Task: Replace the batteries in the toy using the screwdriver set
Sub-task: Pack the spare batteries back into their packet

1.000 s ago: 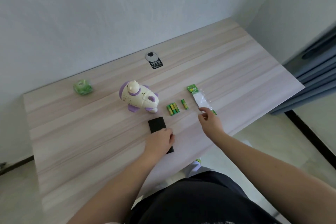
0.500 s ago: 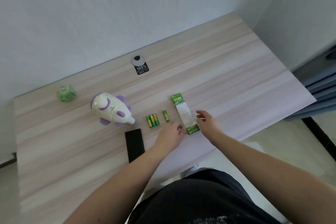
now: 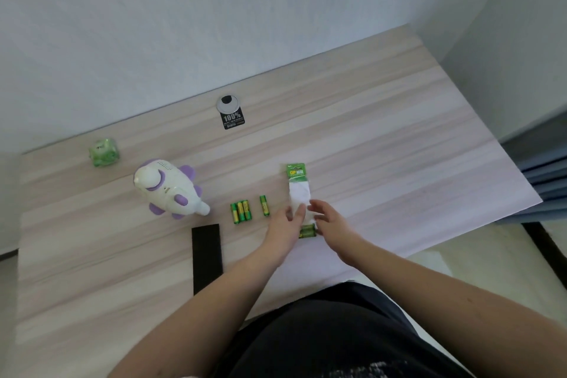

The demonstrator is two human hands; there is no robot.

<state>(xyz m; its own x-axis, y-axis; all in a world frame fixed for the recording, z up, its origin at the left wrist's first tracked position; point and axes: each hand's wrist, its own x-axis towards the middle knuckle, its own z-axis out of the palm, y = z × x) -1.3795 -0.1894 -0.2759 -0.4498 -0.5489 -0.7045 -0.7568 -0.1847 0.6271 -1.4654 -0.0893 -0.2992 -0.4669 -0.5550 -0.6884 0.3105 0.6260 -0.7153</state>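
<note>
Crinkled white-and-green battery pack (image 3: 300, 193) between both hands (image 3: 283, 225) (image 3: 333, 219)

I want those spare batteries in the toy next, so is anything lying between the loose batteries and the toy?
Nothing visible does. The loose batteries lie just right of the toy with bare table between them; the black case sits nearer the person, off that line.

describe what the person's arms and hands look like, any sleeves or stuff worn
Both forearms are bare, with no sleeves reaching into view. The left hand and the right hand wear no gloves, and no watch, bracelet or ring shows on either wrist or on the fingers. The only clothing in view is dark fabric at the bottom of the picture, on the person's body or lap.
</note>
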